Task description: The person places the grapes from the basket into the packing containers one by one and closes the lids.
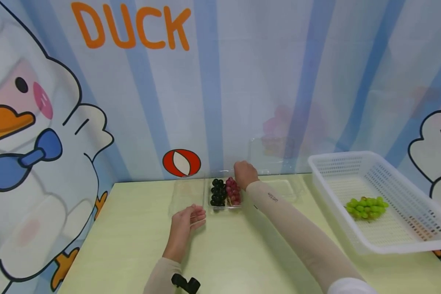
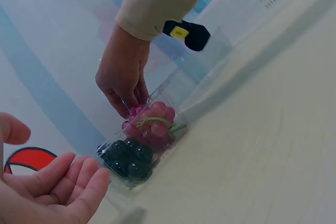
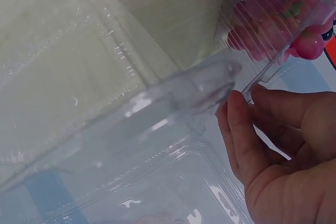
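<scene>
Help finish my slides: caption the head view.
Right hand at a clear rectangular plastic box of round black grapes and red grapes.

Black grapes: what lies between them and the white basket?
In the head view, going right from the black grapes: the red grapes, the right hand with its sleeve, then a clear plastic container.
</scene>
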